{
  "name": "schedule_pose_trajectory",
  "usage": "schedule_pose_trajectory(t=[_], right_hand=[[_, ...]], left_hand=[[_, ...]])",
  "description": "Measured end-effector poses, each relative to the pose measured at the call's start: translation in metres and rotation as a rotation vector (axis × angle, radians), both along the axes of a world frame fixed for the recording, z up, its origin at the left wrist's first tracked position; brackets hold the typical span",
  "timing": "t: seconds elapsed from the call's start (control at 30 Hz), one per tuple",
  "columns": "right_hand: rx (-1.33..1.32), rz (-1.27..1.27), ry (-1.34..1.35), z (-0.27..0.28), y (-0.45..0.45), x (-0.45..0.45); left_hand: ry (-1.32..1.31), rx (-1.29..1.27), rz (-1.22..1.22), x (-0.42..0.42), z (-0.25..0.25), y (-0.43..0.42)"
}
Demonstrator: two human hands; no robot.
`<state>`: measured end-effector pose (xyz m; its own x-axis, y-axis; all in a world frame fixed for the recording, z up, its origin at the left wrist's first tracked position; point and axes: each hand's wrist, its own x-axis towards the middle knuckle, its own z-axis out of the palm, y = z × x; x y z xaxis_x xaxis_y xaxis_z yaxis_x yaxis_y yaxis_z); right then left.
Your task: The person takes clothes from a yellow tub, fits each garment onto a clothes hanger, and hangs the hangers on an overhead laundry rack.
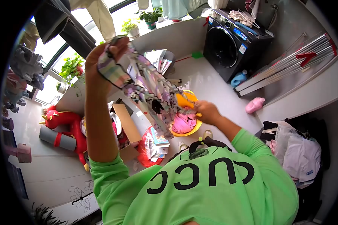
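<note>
My left hand (pixel 109 56) is raised, its fingers closed on one end of a pastel patterned garment (pixel 148 86) with dark-edged ruffles. The garment hangs slantwise down to the right. Lower down, my right hand (pixel 207 111) grips a twisted strip of the same garment. Beneath that hand, on the floor, stands a yellow basin (pixel 194 131) with a pink cloth (pixel 184 123) in it. The garment hides part of the basin's left side.
Clothes (pixel 97 17) hang overhead by the window. A black washing machine (pixel 223 45) stands at the back right, near a folded drying rack (pixel 289 63). Blue (pixel 239 78) and pink (pixel 255 105) bottles are on the floor. A cardboard box (pixel 127 122) and red bag (pixel 146 148) lie left of the basin.
</note>
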<state>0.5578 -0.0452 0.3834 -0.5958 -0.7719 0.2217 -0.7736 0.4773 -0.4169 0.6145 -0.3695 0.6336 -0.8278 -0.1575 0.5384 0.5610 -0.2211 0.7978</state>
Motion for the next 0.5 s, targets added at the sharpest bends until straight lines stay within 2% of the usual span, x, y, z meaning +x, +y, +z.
schedule_pose_trajectory(t=[0.07,0.1,0.13,0.17,0.2,0.23,0.3,0.33,0.37,0.4,0.43,0.47,0.5], right_hand=[[-0.328,0.134,-0.112,0.017,0.024,-0.035],[-0.376,0.003,-0.394,0.049,0.035,-0.04],[-0.488,-0.016,-0.458,0.073,0.043,-0.049],[-0.654,0.017,-0.458,0.088,0.049,-0.06],[-0.712,0.076,-0.356,0.101,0.056,-0.076],[-0.788,0.092,-0.585,0.126,0.063,-0.082],[-0.755,0.09,-0.609,0.173,0.071,-0.091],[-0.826,0.118,-0.604,0.184,0.072,-0.096],[-0.899,0.145,-0.59,0.192,0.072,-0.102],[-0.917,0.187,-0.625,0.199,0.074,-0.108],[-0.919,0.321,-0.534,0.211,0.075,-0.111],[-1.02,0.441,-0.515,0.214,0.071,-0.114],[-0.874,0.451,-0.396,0.23,0.074,-0.116]], left_hand=[[-0.05,-0.101,0.122,0.005,-0.007,-0.02],[-0.06,-0.101,0.125,0.006,-0.01,-0.026],[-0.069,-0.101,0.127,0.005,-0.016,-0.031],[-0.077,-0.101,0.128,0.001,-0.022,-0.033],[-0.104,-0.083,0.118,-0.003,-0.026,-0.03],[-0.11,-0.104,0.123,-0.008,-0.024,-0.018],[-0.115,-0.145,0.127,-0.021,-0.019,0.014],[-0.125,-0.284,0.17,-0.029,-0.021,0.028],[-0.237,-0.102,0.036,-0.04,-0.02,0.038],[-0.279,-0.174,0.025,-0.053,-0.019,0.057],[-0.319,-0.248,0.014,-0.067,-0.018,0.081],[-0.273,-0.274,-0.104,-0.076,-0.02,0.106],[-0.289,-0.304,-0.184,-0.083,-0.022,0.134]])
